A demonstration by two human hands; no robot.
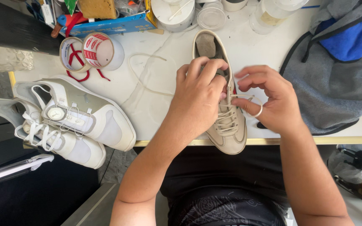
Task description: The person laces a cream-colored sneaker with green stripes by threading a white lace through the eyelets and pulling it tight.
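1. Beige low-top leather shoe (227,125) lies on the white marble-patterned table (156,100), toe at the near edge, heel pointing away.
2. Left hand (197,94) rests on the shoe's tongue area, fingers pinching the cream lace (147,86).
3. Right hand (269,98) sits just beside the shoe, holding a lace loop.
4. Two white sneakers (76,121) overhang the table's left edge.
5. Two tape rolls (91,52) lie behind them.

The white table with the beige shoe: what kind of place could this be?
Probably a small shoe workshop or craft bench. Both hands lace a beige shoe, two white sneakers lie aside, and tape rolls stand nearby.
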